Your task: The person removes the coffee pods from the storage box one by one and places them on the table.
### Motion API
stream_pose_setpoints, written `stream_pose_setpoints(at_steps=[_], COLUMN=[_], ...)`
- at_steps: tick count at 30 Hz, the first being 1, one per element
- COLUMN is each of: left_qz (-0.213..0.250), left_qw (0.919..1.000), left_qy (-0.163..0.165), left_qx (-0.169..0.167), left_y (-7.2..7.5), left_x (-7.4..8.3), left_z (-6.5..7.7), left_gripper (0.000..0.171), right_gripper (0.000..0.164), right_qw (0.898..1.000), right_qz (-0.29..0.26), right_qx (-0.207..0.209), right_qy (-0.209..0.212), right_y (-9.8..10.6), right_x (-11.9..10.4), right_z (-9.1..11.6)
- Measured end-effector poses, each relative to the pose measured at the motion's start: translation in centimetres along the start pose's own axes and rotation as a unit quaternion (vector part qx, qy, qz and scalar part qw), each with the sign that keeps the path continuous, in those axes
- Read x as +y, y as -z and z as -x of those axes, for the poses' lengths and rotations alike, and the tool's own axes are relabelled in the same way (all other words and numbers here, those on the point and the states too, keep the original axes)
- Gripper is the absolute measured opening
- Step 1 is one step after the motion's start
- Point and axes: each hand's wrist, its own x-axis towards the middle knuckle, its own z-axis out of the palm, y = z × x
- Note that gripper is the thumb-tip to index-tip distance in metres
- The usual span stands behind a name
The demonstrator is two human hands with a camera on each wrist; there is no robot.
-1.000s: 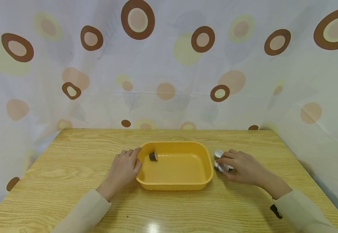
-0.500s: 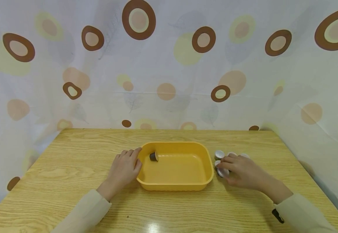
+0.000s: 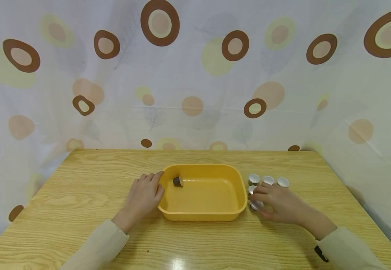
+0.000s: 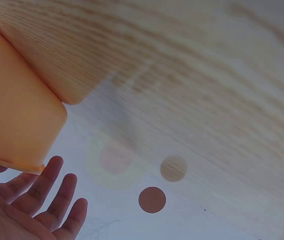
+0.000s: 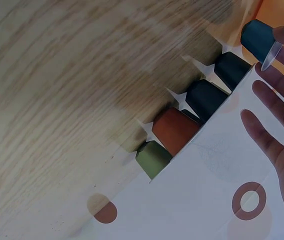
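Note:
My right hand (image 3: 281,204) pinches a teal coffee capsule (image 5: 258,40) between thumb and fingers, close beside the tub's right wall. In the head view its silvery lid (image 3: 256,205) faces up, partly covered by my fingers. Several more capsules stand lid up around the hand, among them a green one (image 5: 152,157), an orange one (image 5: 173,130) and a dark one (image 5: 206,100). My left hand (image 3: 143,193) rests at the left rim of the yellow tub (image 3: 202,216), fingers fairly straight. Inside the tub a dark capsule (image 3: 177,181) lies on its side at the left.
The tub sits mid-table on a wood-grain tabletop (image 3: 90,195). A patterned white curtain (image 3: 195,75) hangs behind the table and along its sides. Three capsules form a row, including the far right one (image 3: 283,182), just beyond my right hand.
My right hand has shifted a little toward me with its capsule, uncovering the lids of the far row. My left hand and the tub have hardly moved.

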Motion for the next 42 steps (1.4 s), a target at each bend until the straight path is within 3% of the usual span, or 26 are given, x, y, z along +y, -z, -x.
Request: stream_pose_setpoints(at_steps=[27,42], left_qz=[-0.006,-0.005], left_qw=[0.9999,0.9999], left_qy=[-0.010,-0.008], left_qx=[0.008,0.006], left_y=[0.08,0.03], left_x=[0.03,-0.03], left_z=[-0.01,-0.04], left_gripper=[0.037,0.037], right_gripper=[0.040,0.037], right_qw=[0.998,0.998], right_qz=[0.009,0.013], right_qx=[-0.053,-0.042], right_qy=[-0.042,-0.038], right_y=[-0.02,0.28], right_x=[-0.35,-0.37], right_z=[0.53,0.41])
